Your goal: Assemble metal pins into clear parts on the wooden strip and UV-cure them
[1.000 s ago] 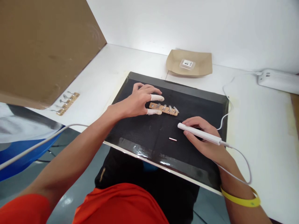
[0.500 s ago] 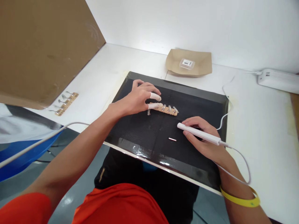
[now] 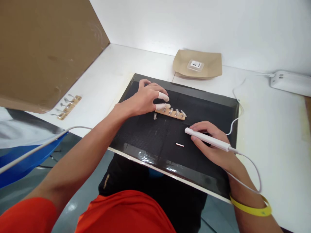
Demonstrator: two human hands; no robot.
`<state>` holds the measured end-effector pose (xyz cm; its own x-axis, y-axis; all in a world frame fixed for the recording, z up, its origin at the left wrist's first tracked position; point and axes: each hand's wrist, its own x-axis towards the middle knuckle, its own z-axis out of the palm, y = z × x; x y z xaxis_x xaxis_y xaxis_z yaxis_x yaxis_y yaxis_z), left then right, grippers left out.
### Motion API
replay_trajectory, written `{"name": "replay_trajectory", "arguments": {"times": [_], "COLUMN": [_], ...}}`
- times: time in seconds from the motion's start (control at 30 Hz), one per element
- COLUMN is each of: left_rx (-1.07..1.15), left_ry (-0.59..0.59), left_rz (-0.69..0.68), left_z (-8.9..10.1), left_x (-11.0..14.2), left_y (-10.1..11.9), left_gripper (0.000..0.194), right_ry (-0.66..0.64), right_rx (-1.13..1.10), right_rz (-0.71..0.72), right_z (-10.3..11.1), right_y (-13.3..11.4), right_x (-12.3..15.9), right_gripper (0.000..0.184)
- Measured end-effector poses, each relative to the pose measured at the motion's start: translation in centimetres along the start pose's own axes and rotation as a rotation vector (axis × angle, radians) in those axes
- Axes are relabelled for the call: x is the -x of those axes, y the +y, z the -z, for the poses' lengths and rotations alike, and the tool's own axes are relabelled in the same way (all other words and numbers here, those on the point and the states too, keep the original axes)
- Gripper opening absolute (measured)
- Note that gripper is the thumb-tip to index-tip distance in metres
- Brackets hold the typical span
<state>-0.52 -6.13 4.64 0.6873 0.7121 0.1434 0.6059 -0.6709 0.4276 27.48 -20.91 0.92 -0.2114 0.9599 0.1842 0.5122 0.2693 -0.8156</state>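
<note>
My left hand (image 3: 147, 98), with white finger cots on the thumb and index finger, hovers at the left end of a small tan strip (image 3: 170, 113). Thumb and index are apart, with nothing visible between them; whether the thumb touches the strip I cannot tell. Several clear, capsule-like pieces sit along the strip in metallic spots. A loose clear piece (image 3: 155, 116) lies just below its left end. My right hand (image 3: 213, 142) is closed around a white, pen-shaped corded tool (image 3: 206, 138), its tip pointing left above the black mat (image 3: 145, 136). A short thin metallic piece (image 3: 179, 145) lies on the mat.
A second strip with clear pieces (image 3: 69, 108) lies at the left by a brown cardboard panel (image 3: 48, 58). A brown paper tray (image 3: 179, 66) at the back holds a labelled clear box (image 3: 195, 65). A white power strip (image 3: 290, 83) stands at the right; white cables cross the table.
My left hand has lifted slightly away from the strip, so more of the strip's left end shows. My right hand and its corded tool have stayed almost still.
</note>
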Motion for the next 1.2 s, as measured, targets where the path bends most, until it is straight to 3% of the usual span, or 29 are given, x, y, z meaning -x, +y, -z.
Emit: {"name": "replay_trajectory", "arguments": {"times": [0.4,0.63,0.87,1.03,1.2], "left_rx": [0.008,-0.001,-0.001,0.052,0.057], "left_ry": [-0.034,0.046,0.177,0.162,0.164], "left_rz": [0.009,0.063,0.216,0.268,0.323], "left_z": [0.2,1.3,1.7,0.1,-1.4], "left_x": [-0.1,0.8,5.2,9.6,11.6], "left_y": [0.2,1.1,1.8,2.3,3.1], "left_gripper": [0.023,0.024,0.032,0.040,0.046], "right_ry": [-0.001,0.013,0.099,0.232,0.342], "right_rx": [0.014,-0.014,-0.056,-0.190,-0.274], "right_rz": [-0.001,-0.014,-0.059,-0.166,-0.198], "right_z": [0.0,0.0,0.0,-0.3,0.2], "right_y": [0.0,-0.1,-0.4,-0.2,0.5], "right_x": [0.0,0.0,0.3,0.3,0.1], "right_gripper": [0.014,0.014,0.014,0.029,0.045]}}
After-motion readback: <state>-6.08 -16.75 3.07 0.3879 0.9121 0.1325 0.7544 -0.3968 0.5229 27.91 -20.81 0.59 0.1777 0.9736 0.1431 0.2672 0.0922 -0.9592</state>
